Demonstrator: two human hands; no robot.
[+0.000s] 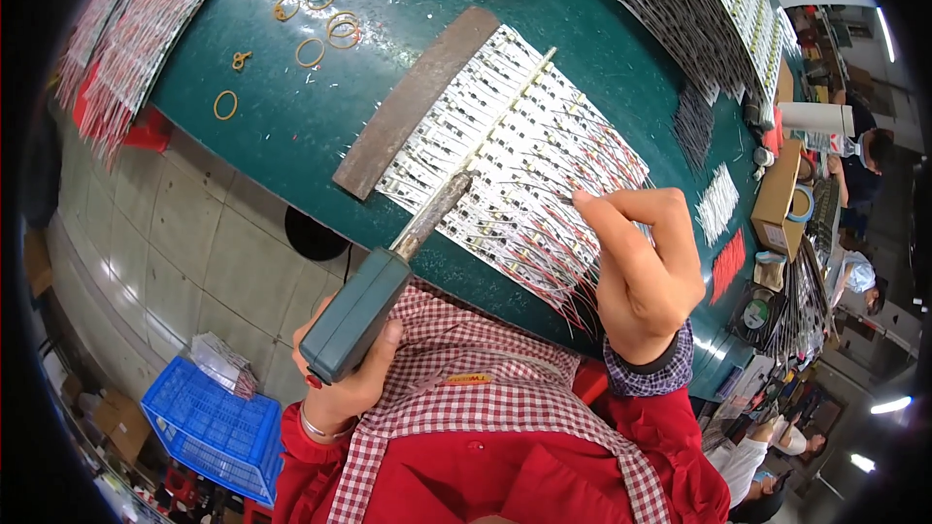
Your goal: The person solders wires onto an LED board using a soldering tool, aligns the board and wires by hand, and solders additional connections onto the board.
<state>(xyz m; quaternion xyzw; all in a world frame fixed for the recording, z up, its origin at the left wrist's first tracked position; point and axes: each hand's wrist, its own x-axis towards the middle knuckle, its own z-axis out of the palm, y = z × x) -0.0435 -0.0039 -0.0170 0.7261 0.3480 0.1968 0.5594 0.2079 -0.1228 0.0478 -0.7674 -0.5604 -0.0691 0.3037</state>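
My left hand (354, 369) grips a soldering iron (359, 315) by its dark green handle. The iron's metal shaft reaches up over a white circuit board panel (490, 116); whether its tip touches the board I cannot tell. Rows of small black parts cover the panel, and red and black wires (553, 252) trail off its right and near side. A thin pale strip (515, 107) lies across the panel. Along its left edge rests a brown flat bar (417, 102). Over the wired side, my right hand (646, 262) pinches a thin dark wire at thumb and forefinger.
Rubber bands (311, 51) lie on the green table (272, 126). Stacked wired panels stand at far left (160, 29) and far right (709, 10). Bundles of black (693, 126), white (717, 204) and red wires (728, 265) lie rightward. A blue crate (209, 422) stands lower left.
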